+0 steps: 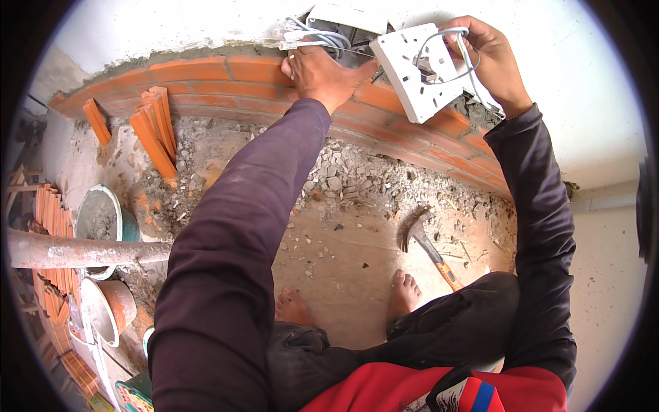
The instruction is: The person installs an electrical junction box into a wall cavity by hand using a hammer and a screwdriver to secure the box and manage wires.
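My right hand [486, 56] pinches a looped grey cable [458, 31] beside a white socket plate [412, 75]. The plate hangs tilted in front of the brick ledge, its slotted face toward me, with cable passing over it. My left hand [319, 77] is at the ledge's top edge, thumb stretched toward the plate and fingertips partly hidden. Just above it lie grey cables [328, 38] with clear plug ends, in front of an open grey wall box [350, 31]. A white cover [347, 17] leans over that box.
A low orange brick wall [226, 86] runs along the white wall. Below are rubble [343, 175], a claw hammer [432, 247] and loose bricks [154, 134]. At left, a pole [89, 249] crosses near a mortar bucket [127, 226] and another bucket [120, 309].
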Tool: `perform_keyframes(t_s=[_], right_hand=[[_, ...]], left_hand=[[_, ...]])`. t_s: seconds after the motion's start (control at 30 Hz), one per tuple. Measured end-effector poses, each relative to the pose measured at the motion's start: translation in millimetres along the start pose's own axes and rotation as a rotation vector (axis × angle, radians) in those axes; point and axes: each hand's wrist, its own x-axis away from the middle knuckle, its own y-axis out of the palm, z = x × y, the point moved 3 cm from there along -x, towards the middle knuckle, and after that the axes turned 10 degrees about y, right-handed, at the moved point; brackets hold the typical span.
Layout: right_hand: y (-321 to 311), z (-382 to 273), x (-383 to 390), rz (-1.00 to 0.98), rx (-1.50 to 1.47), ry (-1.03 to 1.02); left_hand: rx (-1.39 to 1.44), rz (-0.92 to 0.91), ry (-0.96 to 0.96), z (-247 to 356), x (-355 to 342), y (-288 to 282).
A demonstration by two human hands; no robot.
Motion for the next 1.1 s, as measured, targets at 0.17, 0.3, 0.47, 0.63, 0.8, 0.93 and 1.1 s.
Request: perform_keyframes(t_s=[0.17, 0.3, 0.47, 0.63, 0.8, 0.93, 1.1], right_hand=[[1, -9, 3, -0.185, -0.060, -0.047], [2, -17, 11, -0.244, -0.011, -0.139], [10, -23, 15, -0.283, -0.016, -0.074], [21, -34, 21, -0.232, 0.178, -0.081], [28, -37, 24, -0.228, 0.278, -0.116], [35, -38, 26, -0.228, 0.355, -0.087], [31, -31, 27, -0.264, 0.360, -0.034]], left_hand=[[0.000, 0.119, 0.028, 3, 5, -3], [0.013, 0.106, 0.042, 5, 4, -3], [0.011, 0.091, 0.034, 1, 4, -2], [0.052, 0.080, 0.027, 3, 3, -4], [0.044, 0.106, 0.045, 7, 3, -6], [0.024, 0.112, 0.041, 4, 4, -4], [0.047, 0.095, 0.053, 1, 2, -2]])
